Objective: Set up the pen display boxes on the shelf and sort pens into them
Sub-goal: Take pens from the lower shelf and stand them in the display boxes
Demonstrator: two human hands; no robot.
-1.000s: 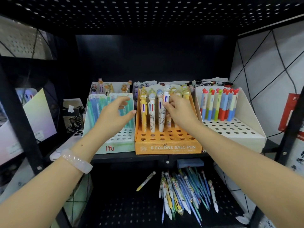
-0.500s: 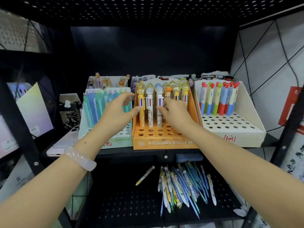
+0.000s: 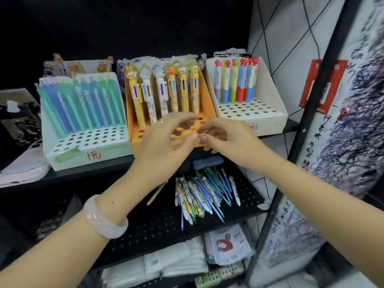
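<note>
Both hands empty, fingers loosely spread: left hand (image 3: pixel 166 138) and right hand (image 3: pixel 226 138) meet before the orange display box (image 3: pixel 207 104) at the shelf's front edge. Loose pens (image 3: pixel 203 196) lie directly below on the lower shelf, long axes running front-to-back; right hand seems nearer.

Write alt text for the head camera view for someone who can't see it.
Two empty hands, left hand and right hand, meet fingertip to fingertip before an orange pen box of character pens, between a mint box and a white box. Loose pens lie on the shelf below.
</note>
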